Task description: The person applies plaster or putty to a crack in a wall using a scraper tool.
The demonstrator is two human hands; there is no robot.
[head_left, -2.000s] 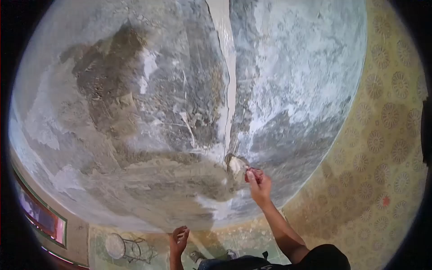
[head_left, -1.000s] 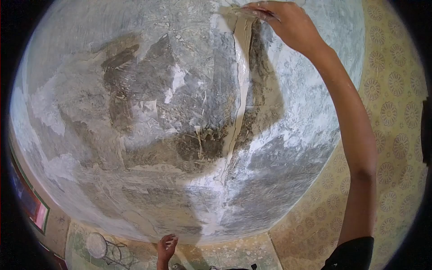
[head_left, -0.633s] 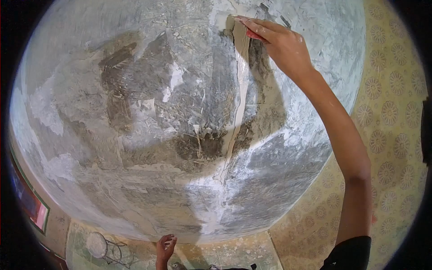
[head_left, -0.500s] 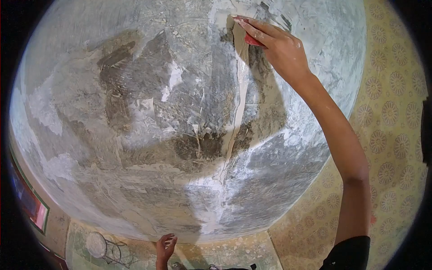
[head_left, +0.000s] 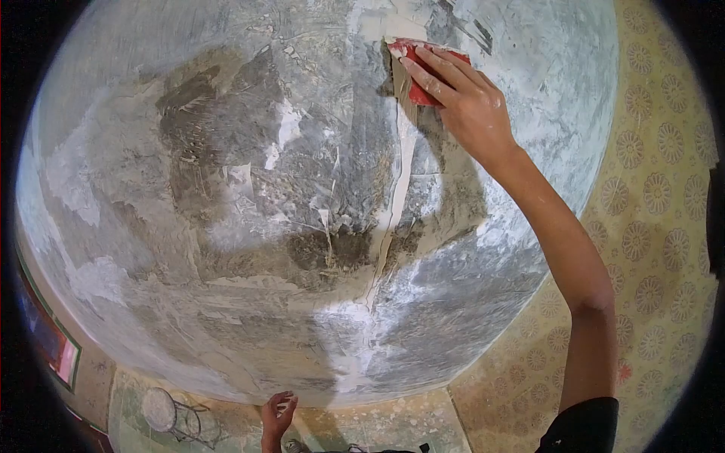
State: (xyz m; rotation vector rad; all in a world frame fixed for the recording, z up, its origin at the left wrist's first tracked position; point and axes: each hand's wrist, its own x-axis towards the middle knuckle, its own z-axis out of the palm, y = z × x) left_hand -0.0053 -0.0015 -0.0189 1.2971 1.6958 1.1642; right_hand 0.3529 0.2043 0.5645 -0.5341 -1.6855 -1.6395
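My right hand [head_left: 470, 102] is closed on a red putty spreader [head_left: 427, 92], fingers spread across its flat face. The spreader's upper edge lies against the grey, patchy wall [head_left: 249, 219]. From under it a pale strip of filler [head_left: 402, 170] runs down the wall, narrowing towards the bottom. More smooth pale filler [head_left: 389, 26] shows just above the tool. Low in view, near the foot of the wall, my left hand [head_left: 280, 410] is raised with loosely bent fingers apart and whitish smears on them. Nothing shows in it.
Yellow wallpaper with round flower patterns [head_left: 636, 238] covers the adjoining wall at right. A stool with a round pale seat [head_left: 158, 410] stands on the greenish floor [head_left: 136, 423] at lower left. A framed panel [head_left: 64, 361] hangs at the left edge.
My right hand has moved slightly down, and the spreader has tilted flatter, so more of its red face shows. The left hand has hardly moved.
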